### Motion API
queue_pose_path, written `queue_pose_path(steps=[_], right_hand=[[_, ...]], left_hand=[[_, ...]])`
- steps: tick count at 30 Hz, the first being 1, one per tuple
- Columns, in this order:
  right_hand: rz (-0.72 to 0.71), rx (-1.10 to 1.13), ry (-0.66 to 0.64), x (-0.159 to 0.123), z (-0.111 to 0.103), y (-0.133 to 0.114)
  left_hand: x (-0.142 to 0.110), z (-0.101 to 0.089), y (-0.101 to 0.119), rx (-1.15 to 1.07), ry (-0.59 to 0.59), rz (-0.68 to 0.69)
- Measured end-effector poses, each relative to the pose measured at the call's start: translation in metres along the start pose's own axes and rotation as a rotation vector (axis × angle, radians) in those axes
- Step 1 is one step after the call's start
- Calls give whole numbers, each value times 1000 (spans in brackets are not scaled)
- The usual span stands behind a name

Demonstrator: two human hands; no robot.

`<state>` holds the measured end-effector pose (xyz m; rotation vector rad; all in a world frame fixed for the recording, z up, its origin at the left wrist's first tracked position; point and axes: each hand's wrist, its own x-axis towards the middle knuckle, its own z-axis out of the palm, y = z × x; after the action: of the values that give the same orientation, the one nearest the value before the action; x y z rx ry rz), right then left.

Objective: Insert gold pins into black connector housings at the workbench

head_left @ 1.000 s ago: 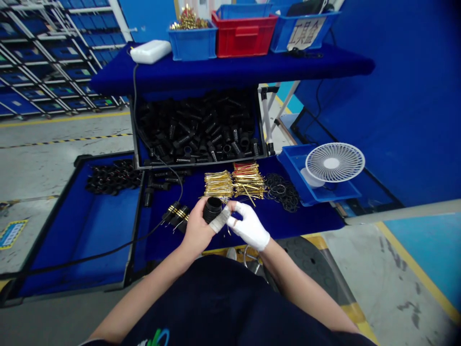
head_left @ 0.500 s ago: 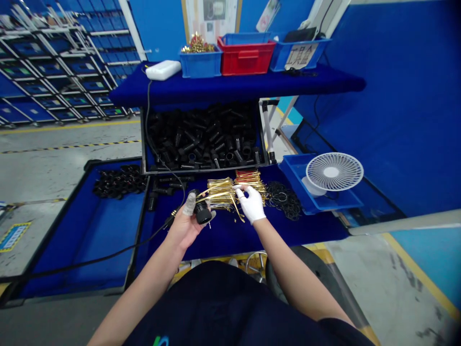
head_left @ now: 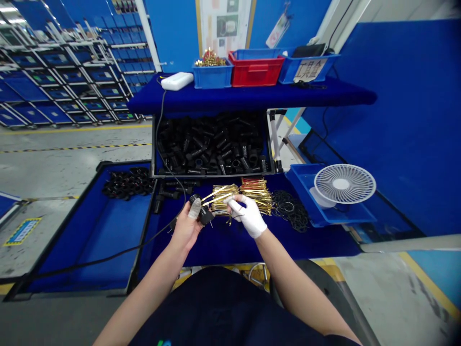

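My left hand (head_left: pixel 188 225), with a covered thumb, is closed around a black ribbed cylindrical fitting (head_left: pixel 206 216). Thin gold metal strips (head_left: pixel 215 198) stretch from the fitting toward my right hand (head_left: pixel 249 216). That hand wears a white glove, and its thumb and forefinger are pinched at the far ends of the strips. A bundle of gold strips (head_left: pixel 223 190) lies just behind, on the blue cloth. Beside it is a second bundle with red and gold strips (head_left: pixel 257 192). My fingers partly hide the fitting and the strip ends.
A bin of black ribbed fittings (head_left: pixel 216 144) stands behind the hands. Black rings (head_left: pixel 291 209) and a white fan (head_left: pixel 344 184) are at right. A blue tray (head_left: pixel 97 230) with black parts is at left, crossed by a cable (head_left: pixel 118 250). Boxes (head_left: pixel 257 69) line the shelf above.
The view has shifted, so the bench appears lower and farther right. My right hand's fingers have closed more on the strips, and the loose strip that dangled below them no longer hangs there.
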<state>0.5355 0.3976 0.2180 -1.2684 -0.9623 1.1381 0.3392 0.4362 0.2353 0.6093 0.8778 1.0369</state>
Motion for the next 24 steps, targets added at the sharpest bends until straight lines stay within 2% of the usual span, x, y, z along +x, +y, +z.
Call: queue_pose_path(steps=[3,5,7,10,12,16,17,20,24], right_hand=[[-213,-392,271,10,-12,8],[-348,-657,318,16,-23,12],[-405,-770,304,19,-28,13],[-435,-661,315,15,-21,7],[-462,-533,267,6,-8,-3],[-542,-353,-45,-13,11,-22],[-563,-329,-87,-16,12,-26],[-604,-320,-66,-23,10,-30],[-637,-339,40,-30,7,-28]], left_hand=[[2,-3,5,24,6,69],[4,-4,9,49,4,118],[4,-4,11,49,3,110],[0,0,11,2,-9,-30],[-4,5,8,-13,-54,-157],[-15,12,-2,38,-243,-320],[-17,12,-4,50,-288,-362],[-21,13,-7,34,-350,-471],[-24,17,-8,-12,-299,-463]])
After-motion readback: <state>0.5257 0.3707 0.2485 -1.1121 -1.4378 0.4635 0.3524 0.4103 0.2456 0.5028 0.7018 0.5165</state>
